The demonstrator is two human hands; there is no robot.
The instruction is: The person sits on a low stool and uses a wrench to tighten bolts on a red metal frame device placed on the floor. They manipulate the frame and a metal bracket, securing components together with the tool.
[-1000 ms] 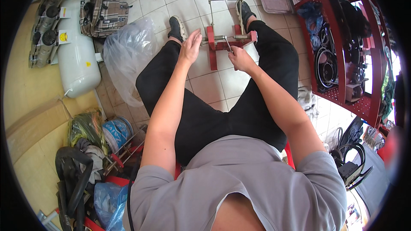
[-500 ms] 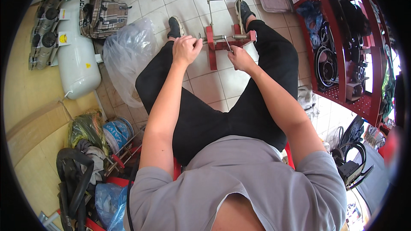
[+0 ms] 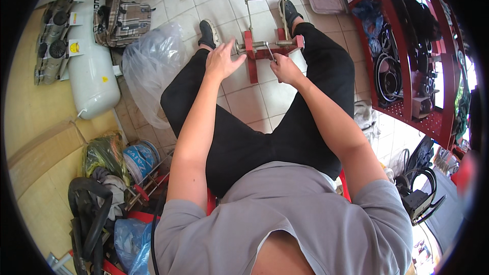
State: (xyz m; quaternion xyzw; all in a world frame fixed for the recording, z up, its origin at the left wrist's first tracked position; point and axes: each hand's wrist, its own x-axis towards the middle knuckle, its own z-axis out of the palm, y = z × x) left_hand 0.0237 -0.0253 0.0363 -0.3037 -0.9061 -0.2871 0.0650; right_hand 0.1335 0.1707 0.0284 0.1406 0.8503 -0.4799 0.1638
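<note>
Left hand (image 3: 223, 60) open, steadying red stand (image 3: 265, 51); right hand (image 3: 285, 69) gripping rod (image 3: 268, 51) at stand. Best: brace firmly, turn steadily.

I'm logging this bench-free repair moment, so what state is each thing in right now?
left hand: open, palm on the left end of the red jig.
right hand: closed around a thin metal handle.
red jig: flat on the tiled floor, between the feet.
clear plastic bag: crumpled, lying on the floor.
white tank: lying on its side.
red shelf: full of parts.
</note>
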